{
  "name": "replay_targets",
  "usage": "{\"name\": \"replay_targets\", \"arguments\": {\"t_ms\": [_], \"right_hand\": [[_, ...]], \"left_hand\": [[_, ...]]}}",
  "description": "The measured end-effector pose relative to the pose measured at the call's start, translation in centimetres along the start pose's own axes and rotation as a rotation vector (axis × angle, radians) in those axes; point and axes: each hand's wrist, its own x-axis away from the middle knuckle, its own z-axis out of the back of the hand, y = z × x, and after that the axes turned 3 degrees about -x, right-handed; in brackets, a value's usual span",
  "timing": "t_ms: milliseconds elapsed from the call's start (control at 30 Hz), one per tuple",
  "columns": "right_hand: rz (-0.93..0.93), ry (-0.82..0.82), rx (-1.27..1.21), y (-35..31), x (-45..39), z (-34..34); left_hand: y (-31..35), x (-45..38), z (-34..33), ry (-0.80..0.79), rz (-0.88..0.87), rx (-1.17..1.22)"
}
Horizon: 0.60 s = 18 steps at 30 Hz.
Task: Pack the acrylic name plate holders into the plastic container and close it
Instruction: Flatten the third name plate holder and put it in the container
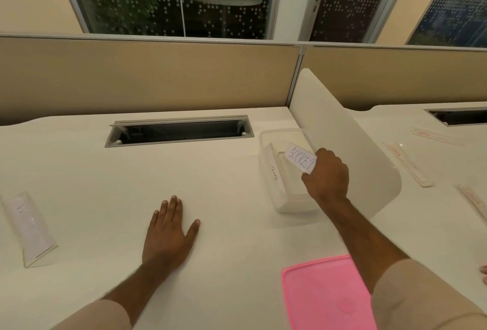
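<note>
A clear plastic container [266, 145] stands open on the white desk, against a curved white divider. One acrylic name plate holder [272, 174] with handwriting lies inside it along the left wall. My right hand [328, 174] grips another holder with a "SOCKET" card [299, 157] over the container's opening. My left hand [170, 229] rests flat on the desk, fingers straight. A further holder [29, 226] lies at the desk's far left. The pink lid [326, 292] lies near the front edge, under my right forearm.
A grey cable tray opening [179, 130] sits at the back of the desk [92, 171]. The curved divider [350, 145] separates a second desk on the right, where several flat name plate holders [408, 163] lie. Beige partition panels stand behind.
</note>
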Motion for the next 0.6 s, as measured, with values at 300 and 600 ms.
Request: {"name": "replay_targets", "arguments": {"t_ms": [300, 600], "right_hand": [[-0.239, -0.393, 0.057, 0.0, -2.1, -2.5], [-0.267, -0.549, 0.063, 0.0, -2.9, -3.5]], "left_hand": [[0.2, 0.1, 0.2, 0.000, 0.011, 0.011], [0.1, 0.0, 0.1, -0.004, 0.012, 0.004]]}}
